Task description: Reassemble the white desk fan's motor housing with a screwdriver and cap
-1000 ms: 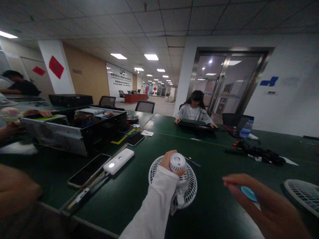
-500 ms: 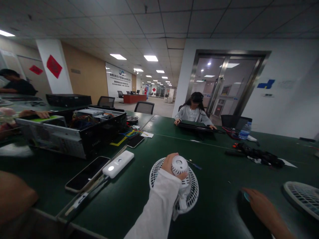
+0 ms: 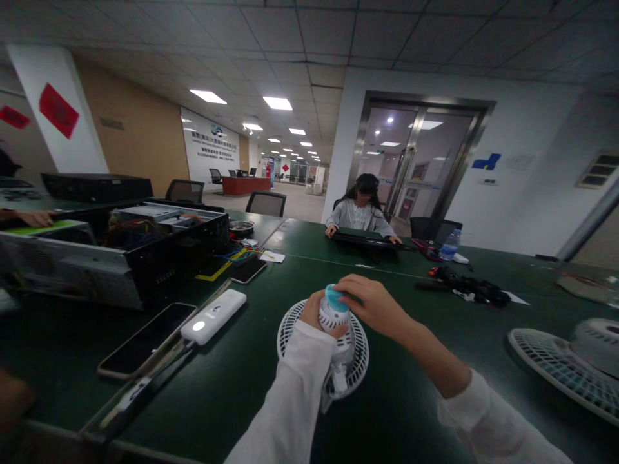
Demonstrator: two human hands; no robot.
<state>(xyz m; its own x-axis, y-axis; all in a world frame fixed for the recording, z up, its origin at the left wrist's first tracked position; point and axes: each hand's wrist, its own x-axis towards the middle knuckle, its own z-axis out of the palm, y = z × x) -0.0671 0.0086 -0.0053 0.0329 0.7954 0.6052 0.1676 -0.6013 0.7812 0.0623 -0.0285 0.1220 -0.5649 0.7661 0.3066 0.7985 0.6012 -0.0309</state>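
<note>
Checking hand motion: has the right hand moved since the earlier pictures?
Yes, leftward: the right hand went from right of the white desk fan onto the blue disc on top of it.

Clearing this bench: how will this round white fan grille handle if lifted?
The white plastic fan grille likely feels light, judging by its thin open ribs. Those ribs may flex or snap if squeezed. Its round rim could roll if stood on edge.

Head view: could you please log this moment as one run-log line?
left hand grips white fan housing | right hand touches blue cap
</note>
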